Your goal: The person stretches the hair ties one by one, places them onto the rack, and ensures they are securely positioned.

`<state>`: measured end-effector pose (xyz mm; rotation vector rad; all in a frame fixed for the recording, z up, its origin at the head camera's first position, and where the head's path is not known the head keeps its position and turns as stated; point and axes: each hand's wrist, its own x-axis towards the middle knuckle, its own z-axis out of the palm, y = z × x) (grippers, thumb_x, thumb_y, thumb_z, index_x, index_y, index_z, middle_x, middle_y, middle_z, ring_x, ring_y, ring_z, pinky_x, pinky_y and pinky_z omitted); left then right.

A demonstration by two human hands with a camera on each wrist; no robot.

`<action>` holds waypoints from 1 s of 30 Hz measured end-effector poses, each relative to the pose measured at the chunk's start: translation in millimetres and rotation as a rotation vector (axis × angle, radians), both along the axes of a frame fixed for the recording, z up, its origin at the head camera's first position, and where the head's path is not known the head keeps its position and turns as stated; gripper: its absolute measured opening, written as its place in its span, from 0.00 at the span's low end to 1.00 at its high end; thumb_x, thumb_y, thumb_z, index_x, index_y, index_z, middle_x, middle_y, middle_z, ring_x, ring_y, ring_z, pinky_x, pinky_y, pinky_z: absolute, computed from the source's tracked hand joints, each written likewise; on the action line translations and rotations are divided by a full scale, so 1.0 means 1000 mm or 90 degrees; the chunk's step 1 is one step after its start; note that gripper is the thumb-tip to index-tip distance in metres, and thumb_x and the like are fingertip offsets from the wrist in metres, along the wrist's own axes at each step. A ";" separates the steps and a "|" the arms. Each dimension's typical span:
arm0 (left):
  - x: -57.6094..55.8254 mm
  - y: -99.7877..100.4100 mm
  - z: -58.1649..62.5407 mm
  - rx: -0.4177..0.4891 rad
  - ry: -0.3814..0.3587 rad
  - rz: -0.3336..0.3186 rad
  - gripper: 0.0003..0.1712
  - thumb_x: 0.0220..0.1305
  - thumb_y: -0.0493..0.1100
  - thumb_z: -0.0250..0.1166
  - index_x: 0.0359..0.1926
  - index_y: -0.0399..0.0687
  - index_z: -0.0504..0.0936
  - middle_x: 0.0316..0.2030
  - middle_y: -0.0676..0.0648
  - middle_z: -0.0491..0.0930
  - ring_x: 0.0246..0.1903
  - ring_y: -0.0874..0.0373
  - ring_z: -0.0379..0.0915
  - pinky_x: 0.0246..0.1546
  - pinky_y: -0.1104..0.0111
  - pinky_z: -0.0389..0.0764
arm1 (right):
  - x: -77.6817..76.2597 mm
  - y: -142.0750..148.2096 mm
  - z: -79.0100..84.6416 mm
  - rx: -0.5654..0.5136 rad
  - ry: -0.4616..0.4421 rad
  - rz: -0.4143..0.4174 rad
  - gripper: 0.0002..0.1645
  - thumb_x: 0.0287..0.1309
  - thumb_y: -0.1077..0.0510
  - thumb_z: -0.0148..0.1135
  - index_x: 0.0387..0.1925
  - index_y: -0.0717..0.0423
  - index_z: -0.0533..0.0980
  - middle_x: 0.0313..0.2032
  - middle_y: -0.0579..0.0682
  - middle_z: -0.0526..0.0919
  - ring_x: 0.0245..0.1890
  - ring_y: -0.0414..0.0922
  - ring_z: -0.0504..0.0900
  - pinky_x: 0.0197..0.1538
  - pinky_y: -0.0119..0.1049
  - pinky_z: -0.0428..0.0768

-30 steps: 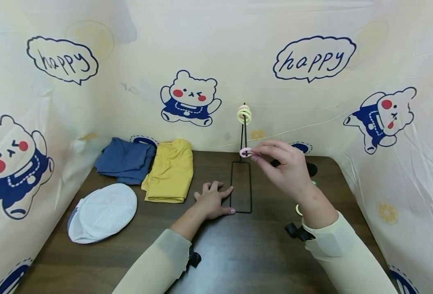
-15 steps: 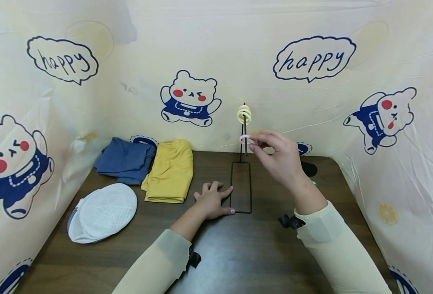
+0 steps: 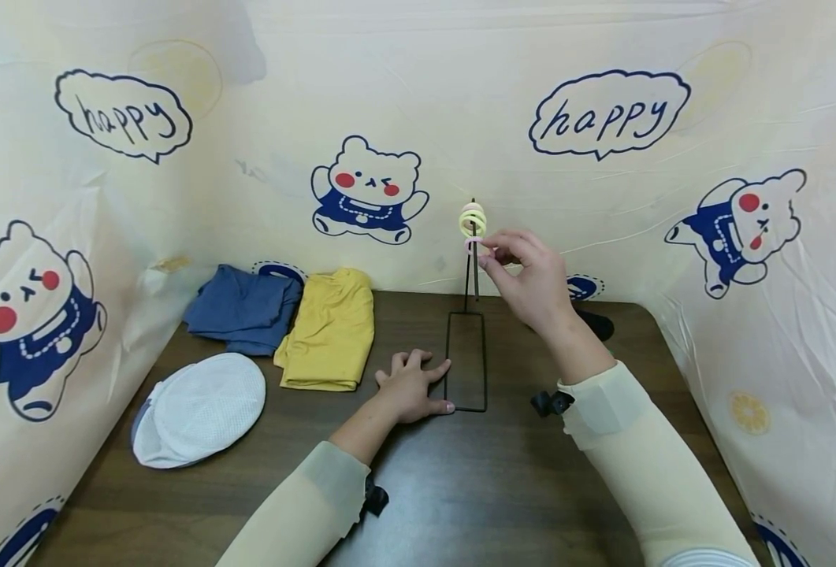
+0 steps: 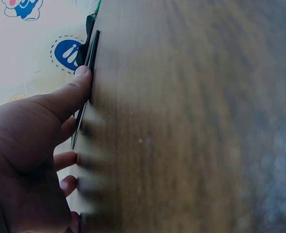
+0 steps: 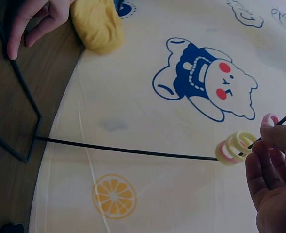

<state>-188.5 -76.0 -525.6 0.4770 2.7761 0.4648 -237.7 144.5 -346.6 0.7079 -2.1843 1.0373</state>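
Observation:
In the head view, my right hand [image 3: 531, 276] pinches a pink hair tie [image 3: 470, 245] between thumb and fingertips. The tie appears to be round the thin black arm of a wire stand [image 3: 484, 362]. Behind it, several pale yellow and pink hair ties [image 5: 239, 140] hang together on that arm, as the right wrist view shows. My left hand [image 3: 406, 391] lies with spread fingers at the left side of the stand's rectangular base, thumb and index finger touching the wire. In the left wrist view, the thumb [image 4: 72, 94] rests on the base wire.
Folded blue cloth [image 3: 243, 309] and folded yellow cloth [image 3: 328, 331] lie left of the stand. A white cap [image 3: 201, 409] is nearer, at the left. A black object [image 3: 597, 324] lies partly hidden behind the right hand. A printed curtain [image 3: 261, 181] hangs behind the table.
My right hand has moved away from me and upward in the head view, carrying the pink hair tie along the stand's arm up to the other ties. The left hand has stayed still.

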 end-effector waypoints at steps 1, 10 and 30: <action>0.000 0.000 0.000 -0.001 0.000 0.000 0.50 0.60 0.74 0.67 0.79 0.78 0.59 0.79 0.49 0.52 0.73 0.37 0.45 0.55 0.37 0.59 | -0.002 -0.001 0.000 -0.001 -0.006 -0.008 0.11 0.61 0.62 0.75 0.46 0.57 0.88 0.46 0.50 0.86 0.38 0.43 0.85 0.47 0.42 0.85; 0.000 0.002 0.000 -0.005 -0.004 -0.006 0.50 0.59 0.75 0.67 0.79 0.78 0.58 0.79 0.50 0.52 0.73 0.37 0.44 0.55 0.36 0.59 | -0.018 -0.002 -0.002 -0.030 -0.064 -0.048 0.11 0.63 0.60 0.74 0.46 0.58 0.87 0.47 0.52 0.85 0.39 0.45 0.86 0.48 0.43 0.85; 0.000 0.001 -0.001 0.003 -0.003 0.002 0.51 0.59 0.74 0.68 0.80 0.77 0.59 0.79 0.49 0.52 0.73 0.37 0.44 0.55 0.37 0.58 | -0.016 0.009 -0.017 -0.064 -0.064 -0.048 0.16 0.59 0.64 0.76 0.49 0.61 0.84 0.46 0.55 0.84 0.39 0.47 0.88 0.48 0.44 0.85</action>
